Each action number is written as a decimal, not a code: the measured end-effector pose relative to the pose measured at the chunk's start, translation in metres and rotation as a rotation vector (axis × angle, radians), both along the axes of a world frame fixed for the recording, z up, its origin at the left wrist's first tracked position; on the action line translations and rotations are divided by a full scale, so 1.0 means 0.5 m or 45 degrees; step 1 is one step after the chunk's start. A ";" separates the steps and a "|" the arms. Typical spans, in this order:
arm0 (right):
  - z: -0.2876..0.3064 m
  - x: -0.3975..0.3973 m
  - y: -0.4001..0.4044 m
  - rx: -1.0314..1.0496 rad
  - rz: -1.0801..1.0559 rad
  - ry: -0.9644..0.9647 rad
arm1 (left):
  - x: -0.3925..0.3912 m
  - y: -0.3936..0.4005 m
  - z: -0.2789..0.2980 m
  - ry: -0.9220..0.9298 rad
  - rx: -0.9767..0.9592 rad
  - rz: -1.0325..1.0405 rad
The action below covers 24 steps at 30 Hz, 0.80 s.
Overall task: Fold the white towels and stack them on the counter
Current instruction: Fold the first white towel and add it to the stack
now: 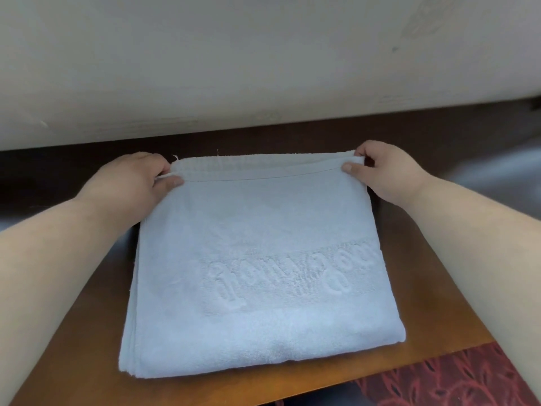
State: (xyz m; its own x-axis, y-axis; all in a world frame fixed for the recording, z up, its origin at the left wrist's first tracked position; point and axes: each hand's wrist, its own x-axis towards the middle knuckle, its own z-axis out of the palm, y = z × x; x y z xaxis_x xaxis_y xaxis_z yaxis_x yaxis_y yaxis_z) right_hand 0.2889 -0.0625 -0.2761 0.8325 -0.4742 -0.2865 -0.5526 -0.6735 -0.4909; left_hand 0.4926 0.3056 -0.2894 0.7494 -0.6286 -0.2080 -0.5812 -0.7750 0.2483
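— What carries the work here?

— A dark wooden desk [409, 303] set against a pale wall [263, 54]; a red patterned carpet [453, 382] shows at the lower right.

— And the towel?

— The white towel [257, 259] lies flat on the desk, already folded into several layers, its embossed band facing up.

— Why do the hands sit at the far edge?

— Probably to square the hem. The left hand [140, 177] pinches the far-left corner, the right hand [380, 168] pinches the far-right corner — thumbs on top, fingers curled under. The towel's body stretches from those corners back toward the person.
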 end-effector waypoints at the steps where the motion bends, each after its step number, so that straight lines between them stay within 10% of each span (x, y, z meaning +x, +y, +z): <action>1: -0.007 -0.002 0.000 0.039 -0.052 -0.020 | 0.000 -0.004 0.002 -0.020 0.009 0.009; 24: -0.045 0.036 0.044 -0.229 -0.283 0.161 | 0.054 -0.037 0.012 0.087 0.192 0.261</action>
State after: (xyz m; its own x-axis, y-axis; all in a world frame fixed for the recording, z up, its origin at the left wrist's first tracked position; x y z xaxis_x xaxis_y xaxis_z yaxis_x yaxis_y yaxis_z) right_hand 0.3066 -0.0403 -0.2988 0.6659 -0.6931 -0.2758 -0.7451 -0.5993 -0.2929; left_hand 0.5196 0.2871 -0.2837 0.8390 -0.4233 -0.3420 -0.3941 -0.9060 0.1545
